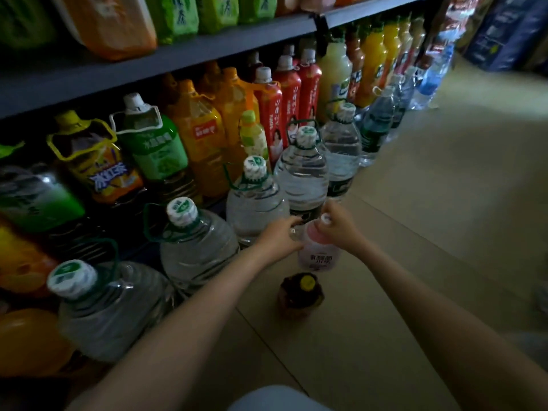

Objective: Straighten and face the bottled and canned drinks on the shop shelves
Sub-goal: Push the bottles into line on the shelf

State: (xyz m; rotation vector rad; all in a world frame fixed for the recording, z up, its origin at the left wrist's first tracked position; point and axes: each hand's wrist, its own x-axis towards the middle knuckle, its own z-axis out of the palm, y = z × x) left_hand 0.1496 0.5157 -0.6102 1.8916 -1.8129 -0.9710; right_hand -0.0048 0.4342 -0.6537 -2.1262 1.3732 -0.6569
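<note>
Floor (415,203), water jugs (255,203) alongside, dark btl (299,295) near, L hand (277,237), R hand (338,223) fingers grip pink btl (318,256)

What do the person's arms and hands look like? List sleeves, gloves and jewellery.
The left forearm and right forearm are bare to the frame's edge: no sleeves in view. The left hand and right hand wear no gloves; no watch, bracelet or ring shows, though the picture is dim and blurred.
</note>
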